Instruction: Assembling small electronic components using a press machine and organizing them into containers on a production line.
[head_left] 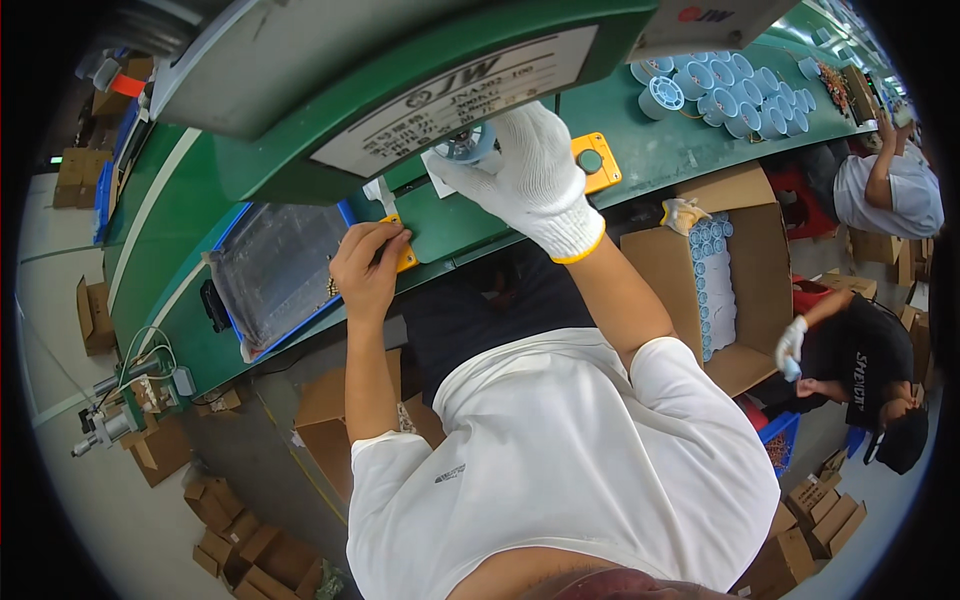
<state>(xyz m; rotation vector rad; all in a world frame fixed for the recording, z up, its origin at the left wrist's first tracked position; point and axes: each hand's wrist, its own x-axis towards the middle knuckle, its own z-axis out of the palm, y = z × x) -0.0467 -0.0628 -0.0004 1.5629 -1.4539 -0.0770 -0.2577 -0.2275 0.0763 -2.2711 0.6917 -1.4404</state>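
My right hand (535, 170), in a white knit glove with a yellow cuff, reaches under the green press head (420, 90). Its fingers close round a light blue plastic spool (468, 143), partly hidden by the press and the glove. My bare left hand (367, 268) is at the near edge of the green bench, fingers curled together beside a yellow button box (405, 243). Whatever its fingertips hold, if anything, cannot be made out. A second yellow box (597, 163) with a dark green button lies just right of my gloved hand.
Several light blue spools (745, 95) stand on the bench at right. A blue-rimmed tray (285, 270) lies left of my left hand. An open carton (745, 290) holding packed spools stands at my right, a glove on its edge. Two co-workers (890, 190) sit farther right.
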